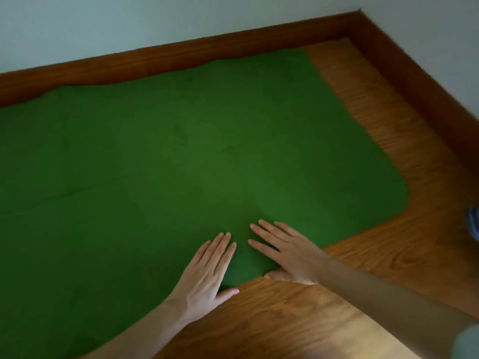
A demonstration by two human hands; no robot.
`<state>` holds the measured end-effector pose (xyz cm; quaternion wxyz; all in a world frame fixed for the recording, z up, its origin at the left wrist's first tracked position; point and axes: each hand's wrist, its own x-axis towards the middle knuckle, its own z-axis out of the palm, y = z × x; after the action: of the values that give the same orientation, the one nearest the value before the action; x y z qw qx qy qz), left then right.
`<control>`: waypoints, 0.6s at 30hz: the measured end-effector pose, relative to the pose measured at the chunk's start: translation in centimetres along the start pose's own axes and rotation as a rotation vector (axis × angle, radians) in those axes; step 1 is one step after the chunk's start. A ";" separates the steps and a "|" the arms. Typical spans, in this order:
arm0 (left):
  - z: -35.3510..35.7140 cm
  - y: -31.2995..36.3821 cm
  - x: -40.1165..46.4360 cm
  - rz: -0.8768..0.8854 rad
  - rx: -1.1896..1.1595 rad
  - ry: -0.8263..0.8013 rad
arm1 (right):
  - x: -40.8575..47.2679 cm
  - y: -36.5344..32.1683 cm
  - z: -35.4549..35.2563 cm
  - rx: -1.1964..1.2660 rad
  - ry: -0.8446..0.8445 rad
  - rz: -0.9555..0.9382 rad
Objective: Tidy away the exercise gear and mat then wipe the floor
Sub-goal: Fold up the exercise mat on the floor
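Now I press left hand (pixel 204 270) and right hand (pixel 287 257), fingers flat, side by side on the mat (pixel 181 151); soft, limp, likely light, best gripped at the edge under my thumbs.

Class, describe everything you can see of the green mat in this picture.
The green mat is plain dark green with a soft, matte look and rounded corners. It lies spread flat on the wooden floor, its far edge rippling against the brown skirting board; its left part runs out of view. The left hand and right hand rest flat on its near edge, fingers straight.
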<state>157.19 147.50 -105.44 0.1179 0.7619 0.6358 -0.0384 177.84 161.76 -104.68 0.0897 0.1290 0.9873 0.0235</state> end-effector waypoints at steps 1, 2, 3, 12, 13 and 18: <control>0.0 0.1 0.0 0.012 0.018 0.045 | 0.1 0.1 -0.2 -0.027 0.009 -0.013; -0.2 0.2 0.0 0.019 0.035 0.087 | 0.1 0.2 -0.4 -0.054 0.016 -0.026; -0.5 0.3 0.1 0.025 0.049 0.118 | 0.2 0.2 -0.6 -0.071 0.024 -0.038; -3.0 1.5 -0.9 0.046 0.096 0.142 | -0.8 0.2 -3.1 -0.099 0.220 -0.029; -3.5 1.1 -1.1 0.032 0.102 0.151 | -0.7 0.3 -3.7 -0.099 0.250 -0.012; -7.4 -2.1 -1.4 -0.106 0.131 0.148 | 1.0 1.3 -6.5 -0.100 0.439 0.087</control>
<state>154.22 148.15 -98.24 0.0181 0.7340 0.6783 -0.0298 176.01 163.18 -98.42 -0.1219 0.1586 0.9743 0.1039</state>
